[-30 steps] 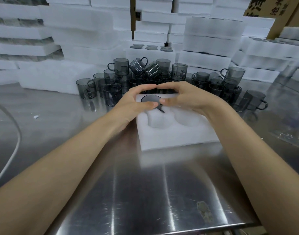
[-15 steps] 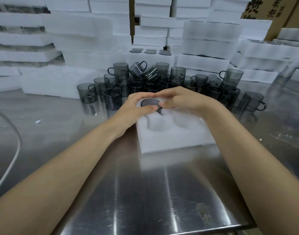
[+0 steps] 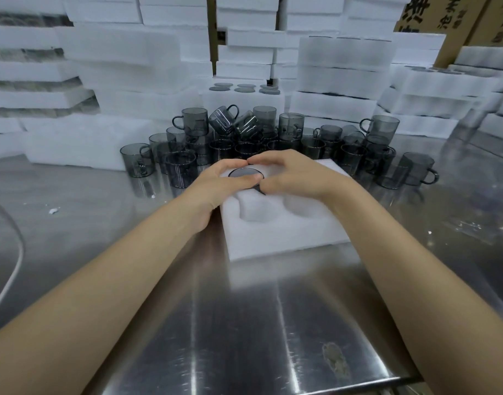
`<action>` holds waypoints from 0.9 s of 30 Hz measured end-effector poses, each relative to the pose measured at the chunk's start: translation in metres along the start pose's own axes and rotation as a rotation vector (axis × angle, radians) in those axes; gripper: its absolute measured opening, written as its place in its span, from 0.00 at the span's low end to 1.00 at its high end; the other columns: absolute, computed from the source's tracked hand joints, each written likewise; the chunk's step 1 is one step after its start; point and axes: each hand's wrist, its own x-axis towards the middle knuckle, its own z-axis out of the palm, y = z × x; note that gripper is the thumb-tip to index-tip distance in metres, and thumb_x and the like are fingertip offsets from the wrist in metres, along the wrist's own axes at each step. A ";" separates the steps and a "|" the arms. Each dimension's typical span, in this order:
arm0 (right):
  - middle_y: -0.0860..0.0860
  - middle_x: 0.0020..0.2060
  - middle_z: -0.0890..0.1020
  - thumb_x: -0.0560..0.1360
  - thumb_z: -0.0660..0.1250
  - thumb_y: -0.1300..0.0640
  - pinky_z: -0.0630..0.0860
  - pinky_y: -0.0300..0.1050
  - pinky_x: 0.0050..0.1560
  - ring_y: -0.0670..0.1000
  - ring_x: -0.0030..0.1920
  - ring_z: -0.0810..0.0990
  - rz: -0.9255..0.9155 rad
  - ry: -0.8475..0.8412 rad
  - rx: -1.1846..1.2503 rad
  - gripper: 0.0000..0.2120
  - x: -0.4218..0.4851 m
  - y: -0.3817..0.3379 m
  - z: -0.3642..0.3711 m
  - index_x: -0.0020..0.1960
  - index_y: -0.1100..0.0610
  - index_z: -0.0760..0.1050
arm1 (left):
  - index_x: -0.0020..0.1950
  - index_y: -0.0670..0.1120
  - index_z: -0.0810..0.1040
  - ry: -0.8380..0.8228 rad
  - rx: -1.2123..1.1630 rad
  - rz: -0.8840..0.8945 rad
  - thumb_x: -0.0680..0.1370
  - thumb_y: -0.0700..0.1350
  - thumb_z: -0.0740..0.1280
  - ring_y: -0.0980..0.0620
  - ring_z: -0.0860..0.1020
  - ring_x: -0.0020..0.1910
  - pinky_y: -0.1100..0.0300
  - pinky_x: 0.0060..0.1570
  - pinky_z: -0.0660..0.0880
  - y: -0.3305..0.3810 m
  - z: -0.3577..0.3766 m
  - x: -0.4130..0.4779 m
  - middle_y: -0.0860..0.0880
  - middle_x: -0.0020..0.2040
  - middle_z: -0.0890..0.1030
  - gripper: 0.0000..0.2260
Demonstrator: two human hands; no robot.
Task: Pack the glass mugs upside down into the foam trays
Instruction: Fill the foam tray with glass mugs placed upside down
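The left hand and right hand curl their fingers round a smoky grey glass mug, which sits base-up with its axis vertical in a white foam tray.

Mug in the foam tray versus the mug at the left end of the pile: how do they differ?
The tray mug sits upside down, sunk in a pocket of the foam tray; the leftmost mug stands mouth up on the steel table. The left hand and right hand curl round the tray mug; no hand touches the leftmost mug. Both are smoky grey glass.
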 end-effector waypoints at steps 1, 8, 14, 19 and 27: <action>0.45 0.60 0.78 0.67 0.71 0.59 0.70 0.40 0.63 0.44 0.62 0.74 -0.007 0.024 -0.030 0.24 0.001 0.000 0.003 0.63 0.50 0.76 | 0.54 0.57 0.79 0.013 0.028 -0.003 0.68 0.46 0.78 0.54 0.84 0.46 0.61 0.46 0.79 0.001 0.000 0.001 0.53 0.48 0.85 0.17; 0.56 0.55 0.82 0.71 0.63 0.66 0.77 0.40 0.49 0.47 0.49 0.80 0.041 0.043 0.072 0.19 0.007 -0.002 0.002 0.59 0.54 0.77 | 0.51 0.58 0.78 0.051 0.186 -0.003 0.67 0.48 0.78 0.56 0.81 0.49 0.61 0.50 0.77 0.010 0.003 0.004 0.54 0.50 0.82 0.17; 0.50 0.57 0.80 0.75 0.65 0.65 0.74 0.30 0.41 0.40 0.54 0.77 0.053 0.058 0.196 0.16 0.005 0.007 -0.008 0.61 0.53 0.77 | 0.61 0.56 0.76 0.008 0.178 -0.023 0.69 0.49 0.77 0.59 0.81 0.48 0.67 0.46 0.77 0.012 0.001 0.001 0.53 0.53 0.81 0.23; 0.50 0.54 0.81 0.74 0.66 0.66 0.72 0.30 0.44 0.39 0.51 0.78 -0.034 0.108 0.138 0.14 0.006 0.008 -0.001 0.55 0.51 0.79 | 0.54 0.56 0.78 0.215 0.354 0.156 0.73 0.52 0.69 0.55 0.69 0.63 0.66 0.62 0.63 0.000 0.006 -0.003 0.55 0.57 0.71 0.10; 0.45 0.45 0.82 0.74 0.65 0.61 0.74 0.41 0.56 0.46 0.52 0.80 -0.027 0.193 0.034 0.09 0.007 0.009 0.007 0.46 0.48 0.80 | 0.65 0.45 0.75 0.752 0.917 0.298 0.75 0.44 0.66 0.42 0.62 0.68 0.53 0.67 0.59 -0.020 -0.042 0.010 0.43 0.66 0.68 0.18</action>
